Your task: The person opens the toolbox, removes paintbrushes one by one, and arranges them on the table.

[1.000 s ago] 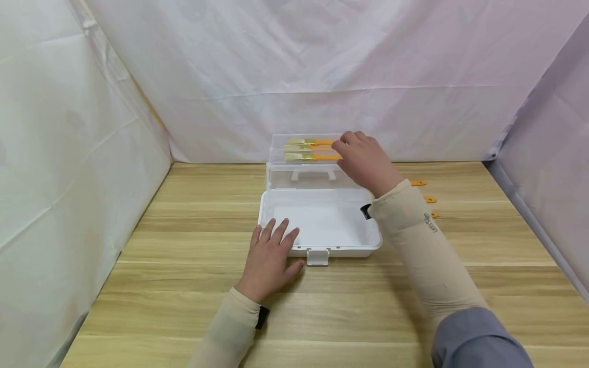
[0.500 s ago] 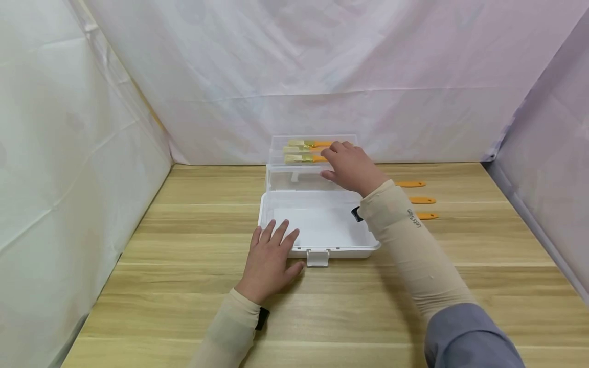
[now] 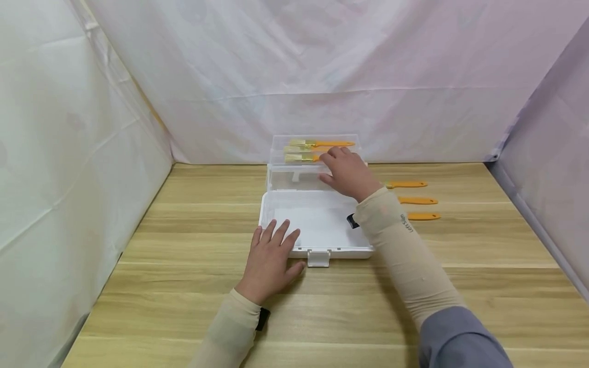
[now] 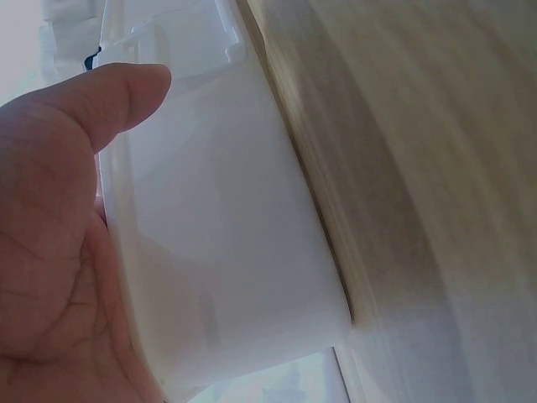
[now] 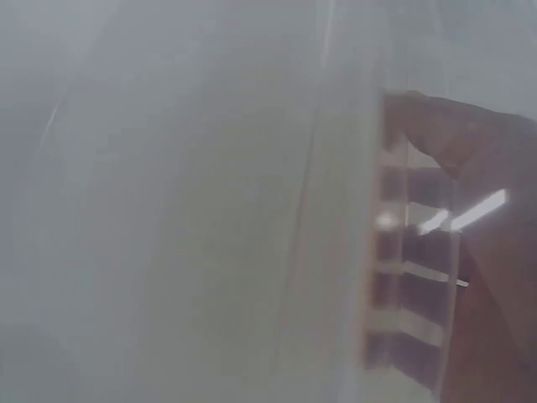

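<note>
On the table stands a white box [image 3: 317, 225], its clear lid [image 3: 278, 179] raised at the back. Several flat brushes [image 3: 301, 158] with pale bristles and orange handles lie in the clear top section behind the lid's carrying handle. My left hand [image 3: 269, 266] rests on the box's front left corner, fingers over the rim, thumb along the outer front wall [image 4: 226, 227]. My right hand [image 3: 349, 174] lies over the lower brush handles with fingers extended and thumb apart. The right wrist view shows this hand [image 5: 495, 252] through clear plastic; its fingertip contact is blurred.
To the right of the box, orange-handled brushes [image 3: 424, 201] lie on the wooden table, partly hidden by my right sleeve. A clear latch [image 3: 318, 258] hangs at the box's front. White cloth walls [image 3: 322, 117] enclose the table at the back and sides.
My right hand has moved left and slightly down over the brushes, uncovering the top brush's handle and more of the brushes on the table. The left hand has stayed still.
</note>
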Motion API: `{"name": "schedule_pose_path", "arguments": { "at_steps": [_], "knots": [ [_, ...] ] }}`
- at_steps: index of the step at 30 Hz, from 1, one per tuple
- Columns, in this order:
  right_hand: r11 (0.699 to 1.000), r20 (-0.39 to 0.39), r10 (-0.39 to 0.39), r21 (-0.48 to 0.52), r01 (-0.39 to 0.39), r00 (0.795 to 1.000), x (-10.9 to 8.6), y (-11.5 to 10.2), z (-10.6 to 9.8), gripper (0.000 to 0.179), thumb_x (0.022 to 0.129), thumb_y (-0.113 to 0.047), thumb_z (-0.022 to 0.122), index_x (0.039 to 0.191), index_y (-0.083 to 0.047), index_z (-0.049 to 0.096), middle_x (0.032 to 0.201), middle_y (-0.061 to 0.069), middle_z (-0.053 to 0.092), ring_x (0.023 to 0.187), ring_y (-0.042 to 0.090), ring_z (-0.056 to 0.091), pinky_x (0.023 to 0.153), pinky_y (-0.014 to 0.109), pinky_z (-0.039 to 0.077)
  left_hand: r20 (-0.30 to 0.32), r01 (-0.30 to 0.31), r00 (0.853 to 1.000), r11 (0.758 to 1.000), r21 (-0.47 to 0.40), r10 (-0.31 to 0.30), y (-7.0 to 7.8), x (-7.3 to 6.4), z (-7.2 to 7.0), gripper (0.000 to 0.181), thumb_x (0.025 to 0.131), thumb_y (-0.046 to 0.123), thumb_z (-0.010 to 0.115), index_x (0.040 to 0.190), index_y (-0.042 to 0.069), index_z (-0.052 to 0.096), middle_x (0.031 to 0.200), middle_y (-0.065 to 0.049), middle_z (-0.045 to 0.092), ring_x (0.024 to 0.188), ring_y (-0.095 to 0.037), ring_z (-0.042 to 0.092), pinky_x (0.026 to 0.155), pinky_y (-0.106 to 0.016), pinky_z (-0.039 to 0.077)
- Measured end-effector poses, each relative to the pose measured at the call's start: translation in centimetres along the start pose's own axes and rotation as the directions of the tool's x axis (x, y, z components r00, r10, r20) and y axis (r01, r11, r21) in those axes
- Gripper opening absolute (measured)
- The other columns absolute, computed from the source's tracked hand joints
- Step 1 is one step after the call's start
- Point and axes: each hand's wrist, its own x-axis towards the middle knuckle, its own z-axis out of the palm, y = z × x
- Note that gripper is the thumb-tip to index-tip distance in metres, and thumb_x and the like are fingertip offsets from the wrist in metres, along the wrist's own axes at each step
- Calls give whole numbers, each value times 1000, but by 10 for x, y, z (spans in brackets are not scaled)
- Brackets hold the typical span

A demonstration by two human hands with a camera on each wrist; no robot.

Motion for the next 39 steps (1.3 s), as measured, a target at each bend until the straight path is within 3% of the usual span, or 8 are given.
{"name": "schedule_pose_path", "arguments": {
  "at_steps": [12,20,31,39],
  "knots": [
    [999,-147,17,-48,-24,989,-2,-2,13,51,94,-40,67,135,-10,56,130,14,55,119,35,48,93,55,43,1,1,1000,1000,5,-1,0,-1,-3,67,83,49,73,137,13,59,147,-15,49,140,-39,36,111,-61,24],
    [999,-165,23,-44,-30,986,-2,-3,17,50,94,-40,68,134,-11,57,128,13,57,117,35,49,93,53,44,2,-1,1000,1000,2,1,0,-1,-4,66,83,48,74,137,13,60,146,-15,49,139,-40,37,111,-61,24],
    [998,-125,58,-17,-61,990,-3,-7,14,49,95,-39,65,132,-7,59,122,14,58,110,33,51,92,51,45,16,4,1000,1000,-2,-4,1,-1,-3,66,83,48,74,137,13,60,146,-15,50,139,-40,37,111,-61,24],
    [999,-206,41,-13,-45,978,-3,-3,17,42,96,-35,64,126,-5,64,114,14,60,100,33,52,78,48,49,14,5,1000,1000,-5,-5,1,1,-4,66,83,49,74,137,13,59,147,-15,49,139,-39,37,111,-62,23]
  ]
}}
